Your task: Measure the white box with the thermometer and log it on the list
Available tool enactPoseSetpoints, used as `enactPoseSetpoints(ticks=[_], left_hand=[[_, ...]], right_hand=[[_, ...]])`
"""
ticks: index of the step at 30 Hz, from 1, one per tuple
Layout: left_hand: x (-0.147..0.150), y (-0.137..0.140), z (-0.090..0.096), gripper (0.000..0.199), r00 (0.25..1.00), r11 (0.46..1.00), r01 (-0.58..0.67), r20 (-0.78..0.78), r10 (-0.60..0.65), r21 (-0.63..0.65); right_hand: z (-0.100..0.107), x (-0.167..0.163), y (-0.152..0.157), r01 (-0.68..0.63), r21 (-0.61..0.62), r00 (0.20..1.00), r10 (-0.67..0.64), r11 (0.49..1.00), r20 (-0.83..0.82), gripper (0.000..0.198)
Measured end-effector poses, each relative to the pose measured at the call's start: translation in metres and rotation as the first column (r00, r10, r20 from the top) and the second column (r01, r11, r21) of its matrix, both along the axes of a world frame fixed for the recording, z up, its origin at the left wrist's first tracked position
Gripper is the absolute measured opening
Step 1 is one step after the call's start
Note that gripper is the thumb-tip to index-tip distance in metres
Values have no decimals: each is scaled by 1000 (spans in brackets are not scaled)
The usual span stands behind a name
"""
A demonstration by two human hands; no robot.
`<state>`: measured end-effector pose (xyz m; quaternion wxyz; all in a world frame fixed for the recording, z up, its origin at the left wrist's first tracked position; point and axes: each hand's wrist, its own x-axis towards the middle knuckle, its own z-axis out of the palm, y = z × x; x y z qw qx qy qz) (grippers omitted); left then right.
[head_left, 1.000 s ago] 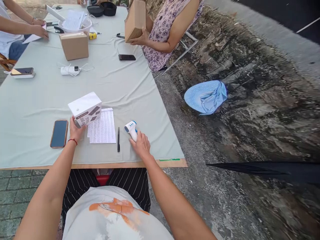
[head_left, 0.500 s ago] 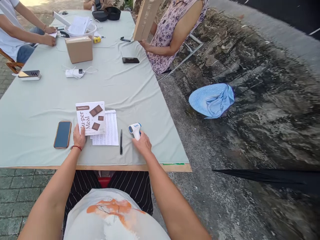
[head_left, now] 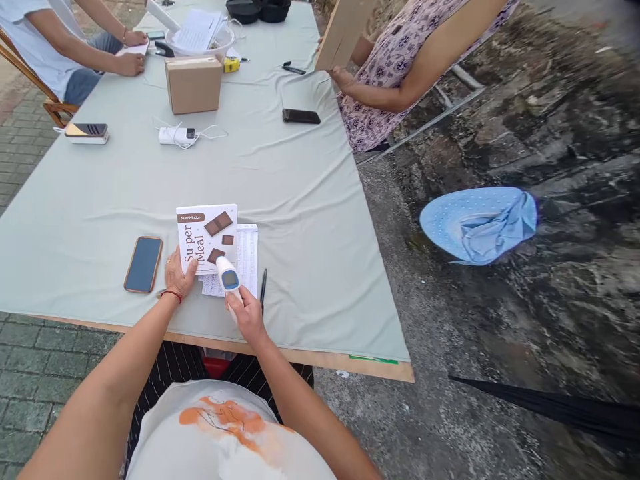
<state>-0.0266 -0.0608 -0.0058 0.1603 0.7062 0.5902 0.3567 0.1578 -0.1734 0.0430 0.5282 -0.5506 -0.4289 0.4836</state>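
My left hand (head_left: 181,272) grips the lower left corner of a white box (head_left: 200,233) printed with chocolate squares and "Su-per Meal", its thumb on the front. My right hand (head_left: 247,313) is wrapped round the handle of a white and blue handheld infrared thermometer (head_left: 229,277). The thermometer's small screen faces me, and its head overlaps the lower right edge of the box in view; whether they touch I cannot tell. Printed sheets (head_left: 247,257) lie partly behind the box. A black pen (head_left: 263,287) rests just right of my right hand, and a phone in an orange-brown case (head_left: 143,265) lies left of my left hand.
Farther up the cloth-covered table (head_left: 300,193) are a cardboard box (head_left: 194,87), a white device with cables (head_left: 177,137), a black phone (head_left: 301,117) and a yellow tape measure (head_left: 231,65). Two people sit at its sides, one holding a carton (head_left: 345,33). A blue hat (head_left: 480,223) lies on the right.
My right hand has lifted the thermometer from the right side, over the pen, to the box's lower right edge. My left hand still holds the box. The view has shifted.
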Motion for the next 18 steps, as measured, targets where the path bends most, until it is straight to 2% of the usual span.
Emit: enactPoseSetpoints(ticks=[6, 18], left_hand=[[2, -4, 0, 73, 999, 1000, 20, -40, -20, -10], [4, -6, 7, 71, 1000, 1000, 25, 10, -25, -14]], right_hand=[[7, -9, 17, -25, -75, 999, 23, 997, -34, 37], [8, -9, 14, -36, -98, 998, 32, 995, -49, 41]])
